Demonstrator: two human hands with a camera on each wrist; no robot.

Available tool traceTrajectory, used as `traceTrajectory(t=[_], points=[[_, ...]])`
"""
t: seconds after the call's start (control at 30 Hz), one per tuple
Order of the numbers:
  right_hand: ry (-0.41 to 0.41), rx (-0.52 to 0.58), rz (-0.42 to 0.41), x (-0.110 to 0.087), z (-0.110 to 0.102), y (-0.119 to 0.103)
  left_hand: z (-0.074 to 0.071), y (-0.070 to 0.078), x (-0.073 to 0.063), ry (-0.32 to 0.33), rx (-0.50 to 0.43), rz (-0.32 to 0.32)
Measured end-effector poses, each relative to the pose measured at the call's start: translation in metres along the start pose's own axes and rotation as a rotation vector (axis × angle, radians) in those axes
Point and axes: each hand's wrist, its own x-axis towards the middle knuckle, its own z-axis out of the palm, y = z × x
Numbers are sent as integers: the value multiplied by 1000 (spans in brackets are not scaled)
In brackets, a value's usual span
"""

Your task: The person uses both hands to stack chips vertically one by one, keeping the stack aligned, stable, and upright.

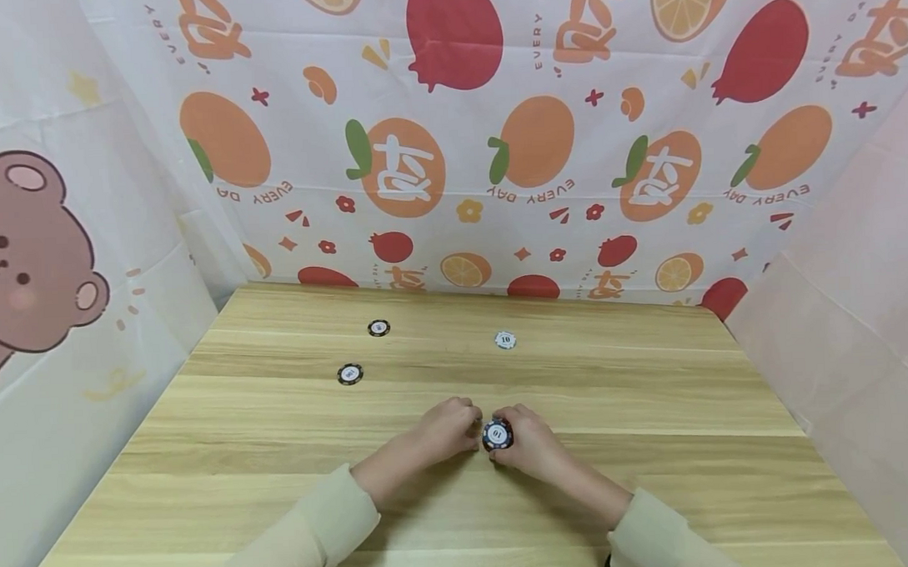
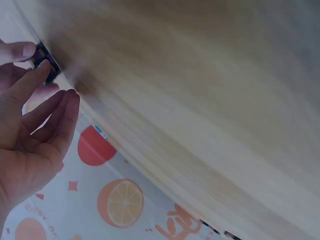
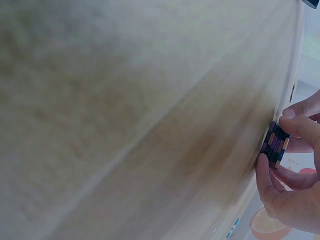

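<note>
A short stack of dark poker chips (image 1: 498, 435), its white top face marked 10, stands near the middle of the wooden table. My right hand (image 1: 533, 446) grips it from the right, thumb on the near side and fingers on the far side. In the right wrist view the stack (image 3: 274, 145) shows several layers with coloured edge blocks. Just left of the stack is my left hand (image 1: 447, 428), fingers bent and a narrow gap before the chips. The left wrist view shows its fingers (image 2: 65, 112) loosely curved, with the thumb overlapping the stack; contact there is unclear.
Two black-edged chips (image 1: 379, 328) lie flat at the back left of the table (image 1: 280, 456). A white chip (image 1: 505, 340) marked 10 lies behind the stack. Beneath the right sleeve (image 1: 650, 531) a dark item partly shows. Printed cloth (image 1: 464, 150) hangs behind the table.
</note>
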Motion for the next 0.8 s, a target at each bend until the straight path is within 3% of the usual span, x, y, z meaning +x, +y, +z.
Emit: traceTrajectory(t=[0.2, 0.4, 0.57, 0.8], points=[[16, -30, -8, 2, 4, 0, -13, -26, -8, 19, -30, -57], [19, -52, -15, 3, 5, -1, -36, -72, -23, 15, 15, -183], [9, -52, 2, 4, 5, -1, -53, -108, -41, 33, 79, -245], [18, -78, 8, 3, 6, -2, -62, -130, -60, 66, 58, -331]])
